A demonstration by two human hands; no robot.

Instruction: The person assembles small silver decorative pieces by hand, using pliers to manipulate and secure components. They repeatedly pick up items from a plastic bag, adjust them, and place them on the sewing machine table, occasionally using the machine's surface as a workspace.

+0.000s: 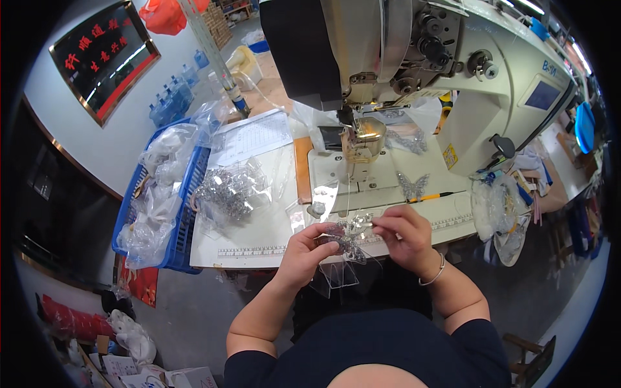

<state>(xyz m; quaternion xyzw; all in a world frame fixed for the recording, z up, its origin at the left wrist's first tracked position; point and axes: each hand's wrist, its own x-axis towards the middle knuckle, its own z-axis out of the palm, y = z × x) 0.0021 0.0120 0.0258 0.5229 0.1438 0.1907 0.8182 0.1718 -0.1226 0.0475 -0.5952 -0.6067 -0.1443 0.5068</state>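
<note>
Just in front of the table's near edge, a silvery butterfly-shaped appliqué [352, 249] with clear plastic film is held between both hands. My left hand [301, 253] pinches its left side between thumb and fingers. My right hand [410, 240] is closed at the upper right edge, fingertips pressed on a bit of clear film or thread too small to make out. A second butterfly appliqué [413, 186] lies flat on the bed of the sewing machine [511, 71], beyond my right hand. A heap of silvery pieces in clear film [233, 191] sits on the table to the left.
A blue basket [184, 216] of clear plastic bags stands at the table's left edge. Printed paper [252, 137] lies behind the heap. The machine head and needle area [362, 139] rise ahead of my hands. An orange-and-black tool [435, 196] and plastic bags [498, 210] lie right.
</note>
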